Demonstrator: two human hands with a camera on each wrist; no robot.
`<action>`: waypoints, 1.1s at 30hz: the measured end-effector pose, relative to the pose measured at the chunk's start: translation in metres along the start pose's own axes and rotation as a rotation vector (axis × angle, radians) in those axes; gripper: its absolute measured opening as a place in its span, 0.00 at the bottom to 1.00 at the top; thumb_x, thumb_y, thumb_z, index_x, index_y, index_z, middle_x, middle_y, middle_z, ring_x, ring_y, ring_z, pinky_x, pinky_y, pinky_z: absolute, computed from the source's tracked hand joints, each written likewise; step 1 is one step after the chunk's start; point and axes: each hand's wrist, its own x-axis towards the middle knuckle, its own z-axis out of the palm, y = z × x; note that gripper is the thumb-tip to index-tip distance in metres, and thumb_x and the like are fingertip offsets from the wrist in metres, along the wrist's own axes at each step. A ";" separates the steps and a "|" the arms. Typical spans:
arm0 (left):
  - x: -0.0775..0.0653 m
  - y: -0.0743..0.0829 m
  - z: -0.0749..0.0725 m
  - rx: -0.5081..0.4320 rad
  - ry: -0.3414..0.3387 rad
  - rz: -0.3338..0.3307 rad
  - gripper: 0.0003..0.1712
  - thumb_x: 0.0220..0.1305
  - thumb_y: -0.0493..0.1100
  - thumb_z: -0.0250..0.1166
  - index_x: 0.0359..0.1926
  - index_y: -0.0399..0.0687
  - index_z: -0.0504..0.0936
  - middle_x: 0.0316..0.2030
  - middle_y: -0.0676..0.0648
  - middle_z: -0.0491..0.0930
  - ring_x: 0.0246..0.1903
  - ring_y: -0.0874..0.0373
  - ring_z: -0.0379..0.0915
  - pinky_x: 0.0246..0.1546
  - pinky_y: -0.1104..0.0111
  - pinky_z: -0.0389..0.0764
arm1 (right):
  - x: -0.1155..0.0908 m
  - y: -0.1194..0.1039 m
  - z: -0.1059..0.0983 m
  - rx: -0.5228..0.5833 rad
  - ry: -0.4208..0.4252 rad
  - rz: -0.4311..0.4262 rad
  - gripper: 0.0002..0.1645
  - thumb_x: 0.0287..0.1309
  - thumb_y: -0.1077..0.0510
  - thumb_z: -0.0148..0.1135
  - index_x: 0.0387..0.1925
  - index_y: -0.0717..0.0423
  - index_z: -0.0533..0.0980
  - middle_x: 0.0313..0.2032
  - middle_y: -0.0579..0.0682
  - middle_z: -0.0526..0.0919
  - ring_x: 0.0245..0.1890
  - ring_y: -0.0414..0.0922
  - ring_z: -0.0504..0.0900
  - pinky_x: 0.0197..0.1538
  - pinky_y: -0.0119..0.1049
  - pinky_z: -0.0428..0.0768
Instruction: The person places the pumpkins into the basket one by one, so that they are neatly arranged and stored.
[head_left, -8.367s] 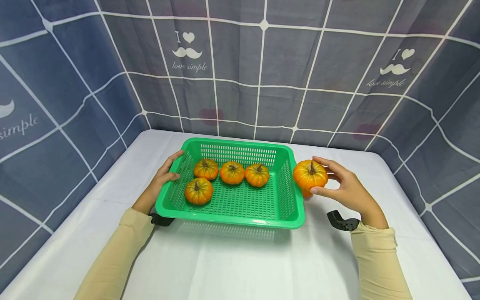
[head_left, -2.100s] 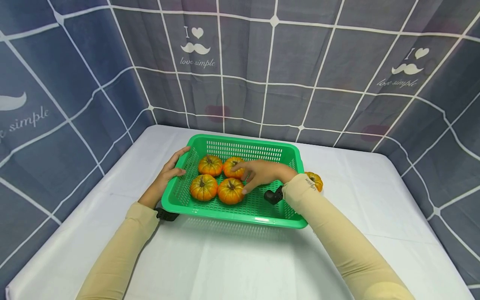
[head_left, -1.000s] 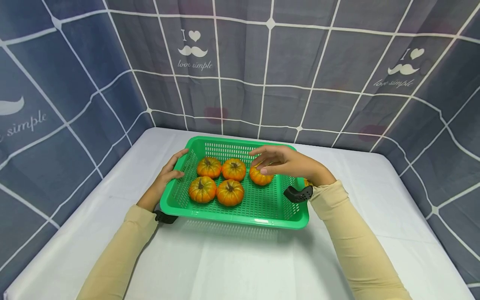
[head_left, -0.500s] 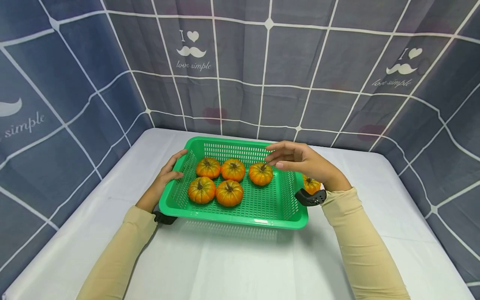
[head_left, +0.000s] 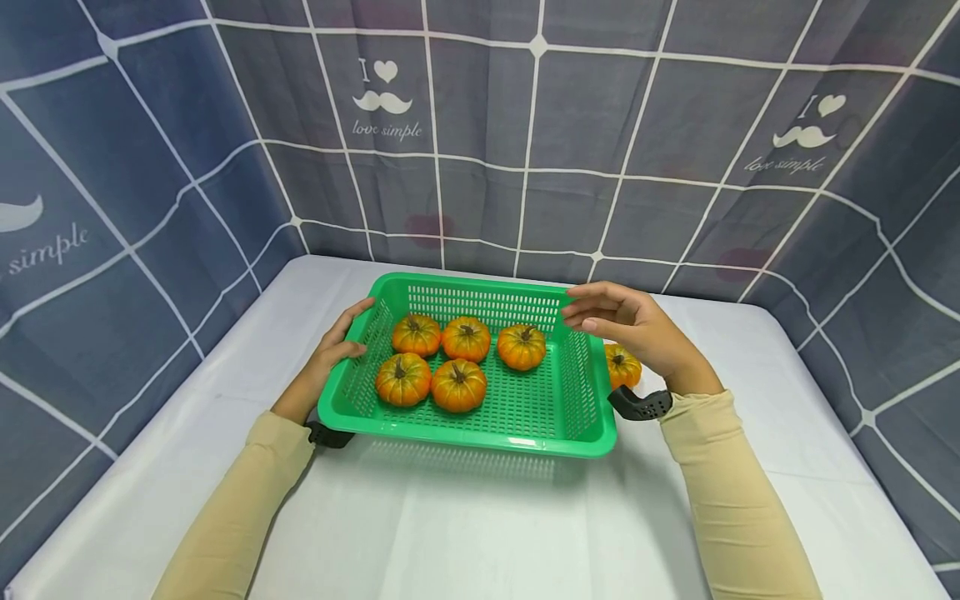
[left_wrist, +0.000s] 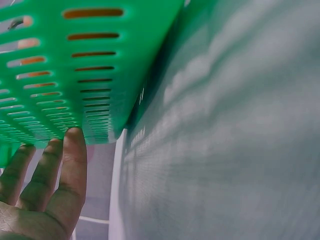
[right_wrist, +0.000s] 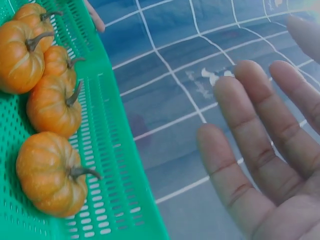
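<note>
My left hand (head_left: pixel 324 360) holds the left rim of a green perforated plastic basket (head_left: pixel 465 442), its thumb over the rim. In the left wrist view, the fingers (left_wrist: pixel 74 165) reach along the basket's outer wall. Several small orange pumpkins sit stem-up inside: a back-left pumpkin (head_left: pixel 416 335), a back-middle pumpkin (head_left: pixel 467 340), a right pumpkin (head_left: pixel 521 348) and two in front. Above the basket's right rim hovers my right hand (head_left: pixel 633 329), fingers relaxed and holding nothing. Below it, another pumpkin (head_left: pixel 622 367) rests outside against the basket's right side, partly hidden by the rim.
The basket stands on a table with a white cloth (head_left: pixel 480 525). A grey-blue curtain (head_left: pixel 480 125) with white grid lines encloses the back and both sides. Black wrist devices are strapped on both arms, the right one (head_left: pixel 641 404) near the basket's corner.
Earlier the right hand held a pumpkin beside the basket. Pumpkins inside were added and rearranged. The right hand then let go of the right pumpkin and moved rightward. The left hand stayed at the rim.
</note>
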 end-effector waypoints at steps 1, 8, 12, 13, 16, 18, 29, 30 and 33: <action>0.000 0.000 0.000 -0.003 -0.001 -0.001 0.46 0.68 0.34 0.49 0.87 0.42 0.50 0.87 0.41 0.42 0.81 0.38 0.45 0.63 0.70 0.65 | -0.002 0.002 -0.001 0.013 0.018 -0.011 0.23 0.76 0.67 0.61 0.67 0.54 0.80 0.55 0.51 0.89 0.56 0.47 0.88 0.62 0.38 0.82; 0.001 -0.001 -0.001 -0.016 -0.003 0.014 0.46 0.68 0.33 0.49 0.87 0.40 0.50 0.87 0.39 0.43 0.81 0.38 0.46 0.61 0.71 0.67 | -0.012 0.015 -0.009 0.158 0.111 -0.119 0.27 0.72 0.76 0.55 0.66 0.57 0.80 0.56 0.50 0.89 0.57 0.47 0.87 0.63 0.37 0.81; 0.003 -0.003 -0.002 0.019 0.005 0.038 0.45 0.69 0.34 0.49 0.86 0.38 0.52 0.87 0.39 0.43 0.83 0.38 0.40 0.62 0.61 0.64 | -0.018 0.023 -0.012 0.197 0.174 -0.152 0.29 0.70 0.79 0.55 0.64 0.55 0.82 0.55 0.48 0.89 0.56 0.46 0.88 0.62 0.36 0.81; 0.003 -0.004 -0.002 0.024 0.007 0.045 0.45 0.69 0.34 0.49 0.86 0.37 0.52 0.87 0.39 0.43 0.83 0.38 0.39 0.61 0.60 0.64 | -0.020 0.026 -0.012 0.203 0.190 -0.156 0.29 0.70 0.79 0.56 0.64 0.55 0.82 0.55 0.48 0.89 0.55 0.46 0.88 0.62 0.36 0.82; 0.003 -0.005 -0.002 0.032 0.008 0.054 0.45 0.68 0.33 0.49 0.86 0.36 0.52 0.87 0.38 0.43 0.83 0.38 0.38 0.61 0.57 0.63 | -0.025 0.033 -0.014 0.225 0.241 -0.176 0.28 0.69 0.79 0.58 0.64 0.56 0.82 0.55 0.48 0.90 0.54 0.45 0.88 0.61 0.35 0.82; 0.003 -0.004 -0.002 0.035 0.008 0.057 0.45 0.68 0.33 0.49 0.86 0.35 0.52 0.86 0.38 0.43 0.83 0.38 0.38 0.60 0.57 0.64 | -0.027 0.038 -0.014 0.257 0.267 -0.202 0.28 0.68 0.80 0.59 0.65 0.59 0.81 0.54 0.49 0.90 0.55 0.45 0.88 0.61 0.35 0.82; 0.003 -0.004 -0.001 0.058 0.017 0.073 0.44 0.68 0.33 0.49 0.85 0.34 0.53 0.86 0.35 0.44 0.83 0.37 0.38 0.56 0.55 0.65 | -0.042 0.065 -0.015 0.235 0.443 -0.185 0.31 0.67 0.82 0.59 0.64 0.58 0.81 0.55 0.47 0.89 0.57 0.42 0.86 0.61 0.31 0.80; 0.003 -0.004 -0.001 0.055 0.017 0.074 0.44 0.68 0.33 0.49 0.85 0.34 0.53 0.86 0.36 0.44 0.83 0.37 0.37 0.56 0.56 0.65 | -0.043 0.068 -0.015 0.225 0.459 -0.175 0.31 0.66 0.82 0.59 0.64 0.57 0.81 0.55 0.46 0.89 0.57 0.42 0.86 0.62 0.31 0.80; 0.004 -0.004 -0.001 0.053 0.017 0.083 0.44 0.67 0.33 0.49 0.85 0.33 0.53 0.86 0.35 0.43 0.83 0.37 0.36 0.55 0.58 0.64 | -0.047 0.076 -0.015 0.199 0.493 -0.150 0.30 0.67 0.81 0.61 0.64 0.57 0.81 0.55 0.45 0.88 0.57 0.41 0.85 0.63 0.30 0.78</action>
